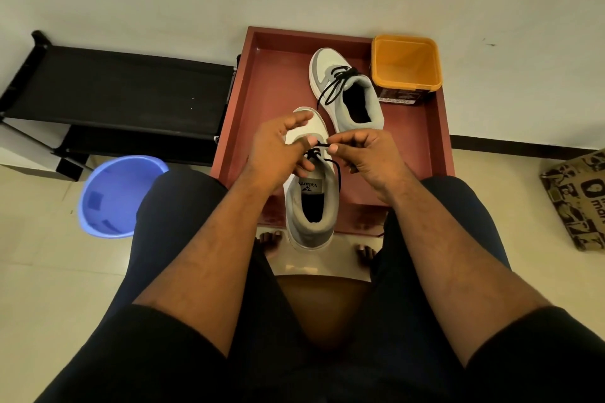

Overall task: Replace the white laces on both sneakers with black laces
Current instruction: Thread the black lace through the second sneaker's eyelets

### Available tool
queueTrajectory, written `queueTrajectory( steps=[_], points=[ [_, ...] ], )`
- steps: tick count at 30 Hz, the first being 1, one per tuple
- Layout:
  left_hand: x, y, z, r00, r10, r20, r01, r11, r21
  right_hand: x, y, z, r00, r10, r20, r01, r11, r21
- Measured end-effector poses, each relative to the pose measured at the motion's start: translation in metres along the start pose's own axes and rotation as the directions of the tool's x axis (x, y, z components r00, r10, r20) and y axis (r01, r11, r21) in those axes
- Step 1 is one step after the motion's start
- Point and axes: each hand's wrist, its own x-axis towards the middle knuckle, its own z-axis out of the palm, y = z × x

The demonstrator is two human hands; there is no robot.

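Directly beneath both hands, the near sneaker (pixel 311 193) lies toe-away on the red tray (pixel 268 91). Left hand (pixel 278 147) and right hand (pixel 363 150) each pinch the black lace (pixel 322 144), stretched crosswise, equally near.

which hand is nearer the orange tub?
Right. The right hand sits below the orange tub, pinching the black lace; the left hand is farther left, over the near sneaker.
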Motion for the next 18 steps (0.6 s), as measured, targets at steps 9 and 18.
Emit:
queueTrajectory(
  steps=[9,18],
  points=[
    [0.003,-0.003,0.002,0.999,0.036,0.015,-0.038,0.973,0.228,0.003,0.001,-0.002,0.998,0.02,-0.059,-0.015,0.997,0.074],
    [0.007,-0.014,0.007,0.994,0.106,0.012,-0.093,0.812,0.576,0.005,0.018,0.006,0.993,-0.07,0.091,0.11,0.8,-0.59]
  ],
)
